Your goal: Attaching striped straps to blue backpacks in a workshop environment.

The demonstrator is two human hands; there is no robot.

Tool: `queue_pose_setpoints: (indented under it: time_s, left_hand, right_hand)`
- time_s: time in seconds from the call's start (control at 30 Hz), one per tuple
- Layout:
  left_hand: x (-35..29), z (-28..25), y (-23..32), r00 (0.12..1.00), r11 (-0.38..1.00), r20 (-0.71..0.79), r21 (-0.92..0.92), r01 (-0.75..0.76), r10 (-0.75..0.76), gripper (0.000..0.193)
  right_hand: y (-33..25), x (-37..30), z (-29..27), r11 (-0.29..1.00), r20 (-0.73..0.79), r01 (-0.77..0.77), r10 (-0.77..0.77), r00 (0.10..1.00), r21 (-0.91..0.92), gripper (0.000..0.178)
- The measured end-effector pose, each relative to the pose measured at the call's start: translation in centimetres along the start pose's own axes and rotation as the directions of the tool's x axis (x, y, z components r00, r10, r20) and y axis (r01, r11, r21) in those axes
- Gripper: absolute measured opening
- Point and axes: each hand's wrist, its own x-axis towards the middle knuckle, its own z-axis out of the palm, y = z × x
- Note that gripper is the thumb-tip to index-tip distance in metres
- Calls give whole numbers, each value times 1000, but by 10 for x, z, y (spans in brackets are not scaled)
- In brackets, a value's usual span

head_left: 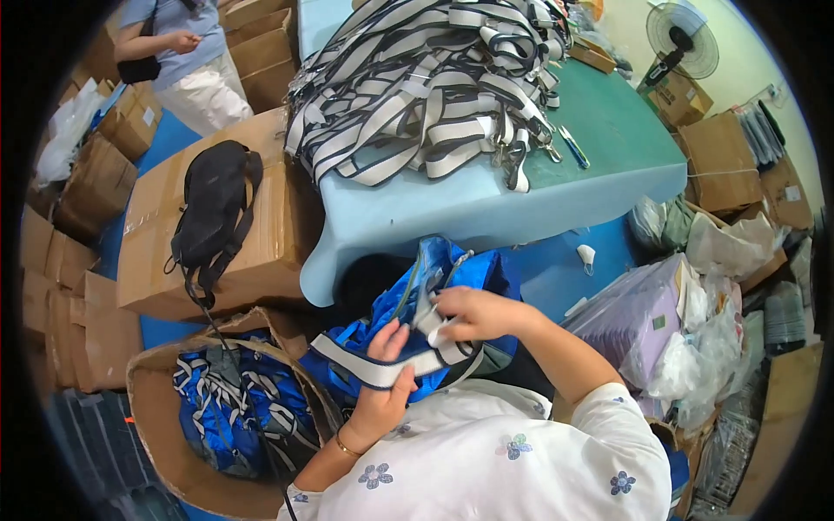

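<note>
A white webbing strap with dark edges (352,366) runs across in front of me, over a blue bag (391,300) at my lap. My left hand (388,382) is closed round the flat strap, thumb on one side and fingers on the other. My right hand (478,314) is bent in a pinch over a white part of the strap, by the bag's open top. Its fingertips are partly hidden, so the exact grip there is hard to make out.
A big heap of similar straps (426,95) with metal clips covers much of the table (608,161); a pen-like tool (573,148) lies beside it. An open carton of blue bags (230,408) stands at left, below a box with a black bag (215,204). Another person (187,52) stands far left.
</note>
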Motion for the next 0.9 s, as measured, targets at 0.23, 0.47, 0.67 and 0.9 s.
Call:
queue_pose_setpoints:
  time_s: [0.23,0.47,0.67,0.9]
  left_hand:
    - [-7,11,-8,867,856,364,261,-447,341,68]
    - [-4,18,-2,907,849,412,447,-281,84,64]
    - [11,10,-15,979,617,59,769,-168,193,30]
    - [27,11,-39,916,453,247,809,-374,316,26]
  right_hand:
    - [15,26,46,892,844,-172,451,290,-418,41]
    - [44,38,68,657,498,52,515,698,-752,21]
    - [92,3,68,925,917,150,303,259,-348,46]
    - [45,-21,10,479,389,-180,841,376,-859,31]
